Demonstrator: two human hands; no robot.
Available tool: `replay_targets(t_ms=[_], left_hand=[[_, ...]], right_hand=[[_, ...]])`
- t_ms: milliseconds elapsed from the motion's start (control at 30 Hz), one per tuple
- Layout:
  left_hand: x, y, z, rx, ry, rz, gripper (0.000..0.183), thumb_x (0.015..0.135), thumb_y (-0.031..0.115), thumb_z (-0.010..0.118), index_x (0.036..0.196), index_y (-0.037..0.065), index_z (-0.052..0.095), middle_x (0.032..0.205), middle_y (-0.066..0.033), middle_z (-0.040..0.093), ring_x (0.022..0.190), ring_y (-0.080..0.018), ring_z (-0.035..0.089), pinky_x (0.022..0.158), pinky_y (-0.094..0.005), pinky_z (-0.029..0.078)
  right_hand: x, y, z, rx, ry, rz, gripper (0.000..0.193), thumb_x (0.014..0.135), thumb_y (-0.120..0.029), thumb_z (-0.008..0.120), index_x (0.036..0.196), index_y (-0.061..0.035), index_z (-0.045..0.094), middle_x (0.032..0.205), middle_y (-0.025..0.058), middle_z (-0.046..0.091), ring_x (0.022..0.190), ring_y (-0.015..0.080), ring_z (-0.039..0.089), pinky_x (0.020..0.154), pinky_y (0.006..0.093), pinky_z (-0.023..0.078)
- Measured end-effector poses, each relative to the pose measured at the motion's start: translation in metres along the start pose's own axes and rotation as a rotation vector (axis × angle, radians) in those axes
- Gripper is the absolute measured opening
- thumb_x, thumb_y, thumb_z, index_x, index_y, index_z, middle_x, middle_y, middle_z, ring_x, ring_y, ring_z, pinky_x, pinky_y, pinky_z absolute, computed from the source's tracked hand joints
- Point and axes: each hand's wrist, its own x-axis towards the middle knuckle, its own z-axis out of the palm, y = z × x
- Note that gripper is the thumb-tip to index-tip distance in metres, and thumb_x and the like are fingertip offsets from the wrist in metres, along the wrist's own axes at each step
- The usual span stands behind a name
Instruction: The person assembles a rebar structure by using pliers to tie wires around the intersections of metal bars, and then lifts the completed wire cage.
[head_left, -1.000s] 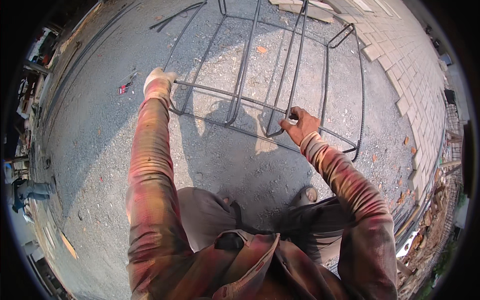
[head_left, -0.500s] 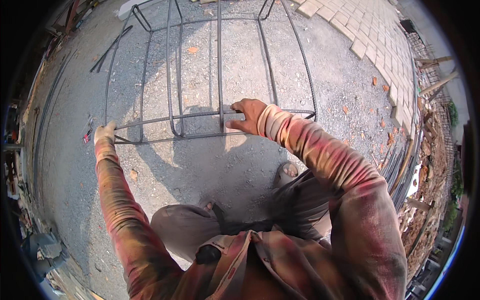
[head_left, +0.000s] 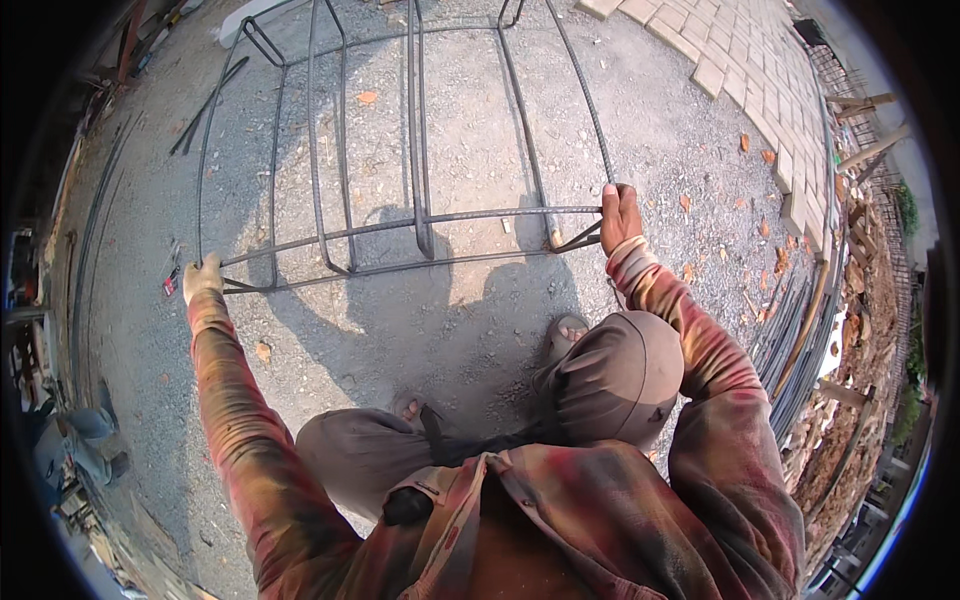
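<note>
A rebar cage (head_left: 470, 216) of dark ribbed steel bars stands on the gravel in front of me, its far end cut off by the top of the view. My left hand (head_left: 203, 278), in a pale glove, is wrapped round the near left corner of the cage. At the near right corner my right hand (head_left: 621, 216), without a glove, grips the bars with its fingers folded over the top. Between the two hands, the near top bar runs across, with a lower bar below it. Several upright bars divide the cage.
Stone pavers (head_left: 700, 45) border the gravel at the far right. Loose rebar (head_left: 790, 325) and rubble (head_left: 860, 330) lie along the right side. Two short dark bars (head_left: 208, 105) rest on the ground at the left, and a small red item (head_left: 169, 286) is beside my left hand.
My right hand has moved right, from the middle of the near bar to the cage's right corner, and closed on it. The cage appears slightly further left in view; my left hand keeps its grip.
</note>
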Motion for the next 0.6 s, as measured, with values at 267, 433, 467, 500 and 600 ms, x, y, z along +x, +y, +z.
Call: replay_targets(t_ms=[267,433,467,500,600], left_hand=[[0.022,-0.029,0.011,-0.021,0.108,0.042,0.056,0.065,0.043,0.058,0.099,-0.002,0.060,0.091,-0.0214,0.064,0.089,-0.0323,0.061,0.082,-0.0373,0.044],[0.019,-0.026,-0.003,-0.012,0.041,0.004,0.061,0.065,0.044,0.060,0.105,-0.003,0.058,0.098,-0.0230,0.062,0.097,-0.0332,0.059,0.087,-0.0369,0.042],[0.023,-0.031,-0.012,0.041,0.068,-0.008,0.065,0.065,0.043,0.061,0.111,-0.002,0.056,0.102,-0.0231,0.061,0.099,-0.0329,0.059,0.089,-0.0365,0.042],[0.010,-0.013,-0.003,0.038,0.047,0.007,0.065,0.065,0.043,0.061,0.111,-0.002,0.056,0.102,-0.0231,0.061,0.099,-0.0329,0.059,0.089,-0.0365,0.042],[-0.083,0.076,-0.012,0.270,0.204,-0.026,0.076,0.064,0.044,0.065,0.122,0.000,0.047,0.112,-0.0223,0.057,0.106,-0.0332,0.055,0.094,-0.0373,0.039]], right_hand=[[-0.002,0.000,0.014,-0.001,0.101,-0.027,0.046,0.086,-0.035,0.052,0.106,0.0061,0.044,0.082,0.0218,0.059,0.075,0.0340,0.057,0.069,0.0402,0.044],[0.005,-0.002,0.013,0.212,-0.028,0.134,0.041,0.072,-0.033,0.066,0.085,0.0047,0.055,0.074,0.0132,0.058,0.067,0.0216,0.054,0.064,0.0340,0.044],[0.004,-0.003,0.021,0.193,0.014,0.092,0.042,0.072,-0.033,0.065,0.086,0.0046,0.055,0.074,0.0142,0.059,0.067,0.0231,0.055,0.065,0.0343,0.045],[0.003,0.003,0.018,0.144,0.079,0.061,0.042,0.073,-0.034,0.064,0.086,0.0045,0.055,0.073,0.0152,0.059,0.067,0.0245,0.056,0.065,0.0346,0.045],[-0.004,-0.003,0.000,0.009,0.120,0.075,0.043,0.074,-0.036,0.062,0.087,0.0044,0.054,0.074,0.0178,0.059,0.068,0.0278,0.058,0.066,0.0353,0.045]])
